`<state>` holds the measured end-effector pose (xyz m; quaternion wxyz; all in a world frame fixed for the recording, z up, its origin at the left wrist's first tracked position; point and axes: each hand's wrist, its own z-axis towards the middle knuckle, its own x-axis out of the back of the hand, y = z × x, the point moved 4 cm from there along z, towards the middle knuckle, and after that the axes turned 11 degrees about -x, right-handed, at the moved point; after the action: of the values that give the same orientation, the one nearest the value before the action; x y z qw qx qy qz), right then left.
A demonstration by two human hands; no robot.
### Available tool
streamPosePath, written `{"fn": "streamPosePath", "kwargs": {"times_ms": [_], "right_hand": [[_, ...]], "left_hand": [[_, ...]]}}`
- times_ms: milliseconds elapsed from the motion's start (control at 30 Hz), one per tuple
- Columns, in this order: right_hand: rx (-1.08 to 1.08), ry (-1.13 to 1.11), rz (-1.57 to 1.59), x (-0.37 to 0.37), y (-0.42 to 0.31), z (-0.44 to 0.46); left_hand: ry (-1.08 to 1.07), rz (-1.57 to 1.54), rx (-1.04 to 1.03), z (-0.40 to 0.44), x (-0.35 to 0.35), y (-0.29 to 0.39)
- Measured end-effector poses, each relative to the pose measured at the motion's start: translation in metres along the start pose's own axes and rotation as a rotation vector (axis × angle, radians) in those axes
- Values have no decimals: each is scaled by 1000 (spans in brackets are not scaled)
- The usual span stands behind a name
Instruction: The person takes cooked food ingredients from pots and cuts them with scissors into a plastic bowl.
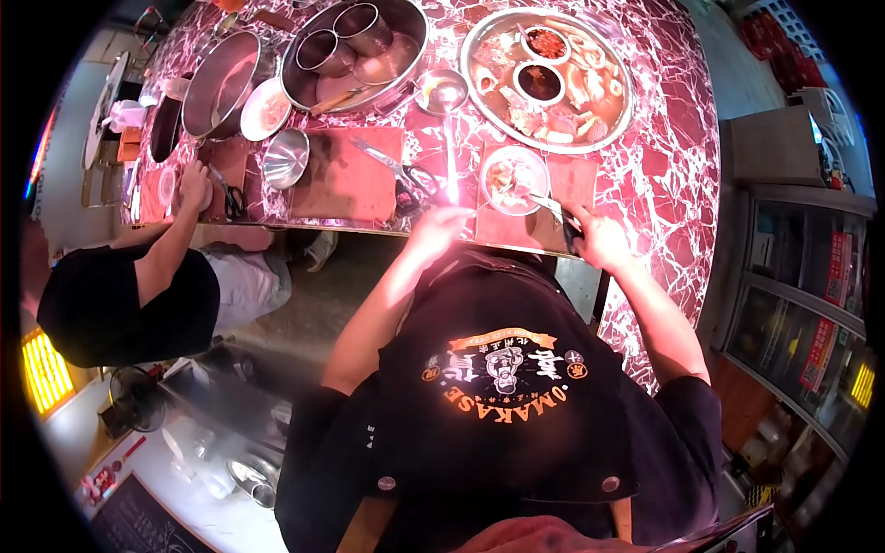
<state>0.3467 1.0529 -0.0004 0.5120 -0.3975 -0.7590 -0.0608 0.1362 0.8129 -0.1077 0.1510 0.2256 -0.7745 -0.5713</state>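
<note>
A small white bowl (pixel 514 181) with cut pieces of food stands on a reddish-brown board (pixel 581 180). In my right hand (pixel 604 241) are scissors (pixel 551 205), their blades reaching over the bowl's lower right part. My left hand (pixel 435 232) is at the table edge, left of the bowl, its fingers pressed together and washed out by glare; what they hold is too small to name. Just above it, the handle of a ladle (pixel 444 92) points down. Another pair of scissors (pixel 398 170) lies to the left.
Beyond the bowl is a large round tray (pixel 622 120) of food in broth with two sauce cups. A large pot (pixel 419 69), a deep pan (pixel 195 101), a white bowl (pixel 265 109) and a metal bowl (pixel 287 158) stand left. A co-worker (pixel 129 300) has a hand on the table.
</note>
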Motion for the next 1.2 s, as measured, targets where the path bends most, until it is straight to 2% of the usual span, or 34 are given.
{"fn": "streamPosePath", "kwargs": {"times_ms": [100, 300, 400, 500, 533, 633, 733, 833, 1033, 1167, 1200], "right_hand": [[-42, -103, 29, 0, 12, -2], [-205, -47, -109, 29, -6, -26], [-210, -90, -36, 16, -19, -14], [-137, -47, 3, 0, -17, -7], [-102, -17, 11, -1, -17, -7], [-100, 15, -21, 3, -12, -13], [-134, -107, -17, 1, -6, -8], [-74, -97, 14, 4, -6, -11], [-206, -13, -109, 34, -11, -31], [-252, -127, -121, 31, -25, -11], [-248, -135, -96, 31, -29, -8]], "left_hand": [[6, -6, 35, 5, 2, -7], [35, 33, -44, 0, 0, -9], [42, 88, -228, 0, -9, -14], [-9, 295, -217, -3, -15, 4], [14, 383, -288, -4, -15, 11], [-10, 373, -202, -3, -18, 19], [-20, 341, -191, -2, -23, 20], [23, 356, -206, 1, -25, 10], [99, 398, -296, -4, -11, 10], [9, 491, -232, -10, -15, 25], [30, 502, -274, -10, -14, 24]]}}
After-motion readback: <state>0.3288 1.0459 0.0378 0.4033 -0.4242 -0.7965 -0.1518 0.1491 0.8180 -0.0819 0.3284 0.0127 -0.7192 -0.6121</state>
